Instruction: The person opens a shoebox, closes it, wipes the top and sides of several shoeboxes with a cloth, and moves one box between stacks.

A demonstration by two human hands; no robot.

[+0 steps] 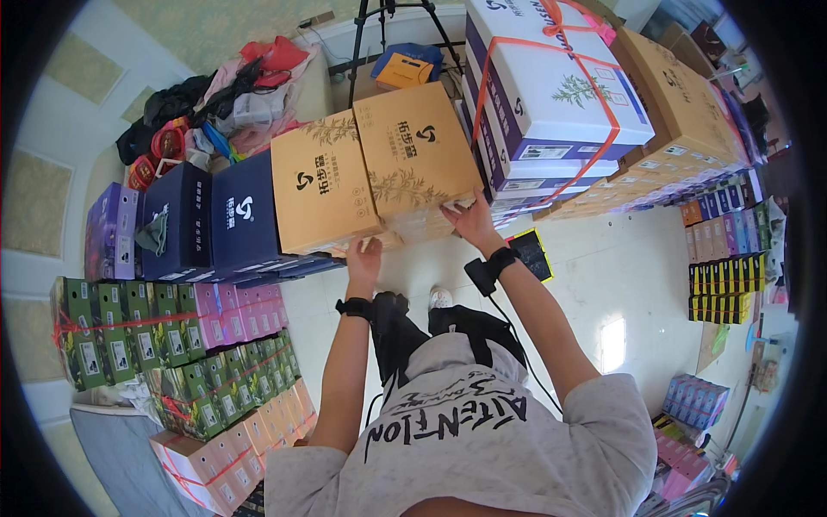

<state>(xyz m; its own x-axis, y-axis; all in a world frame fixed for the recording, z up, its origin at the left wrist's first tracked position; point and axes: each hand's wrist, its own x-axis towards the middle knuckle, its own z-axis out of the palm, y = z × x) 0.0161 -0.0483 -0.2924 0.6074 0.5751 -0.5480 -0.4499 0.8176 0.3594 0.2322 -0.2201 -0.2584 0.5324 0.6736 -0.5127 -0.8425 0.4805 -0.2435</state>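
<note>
Two tan cardboard boxes with dark leaf prints stand side by side on the stacks before me. My right hand (pixel 474 221) grips the near right corner of the right tan box (pixel 418 142), its fingers bent around the lower edge. My left hand (pixel 365 258) is at the near right corner of the left tan box (pixel 320 189), close to the gap between the two. Its fingers are slightly curled and apart, and I see nothing held in them. The undersides of the boxes are hidden.
Dark blue boxes (pixel 245 215) continue the row leftward. White and purple boxes (pixel 564 95) tied with red strap stand at the right. Green boxes (pixel 129 332) are stacked at left. A black tripod (pixel 382 34) stands behind. A black, yellow-edged item (pixel 531 255) lies on the floor.
</note>
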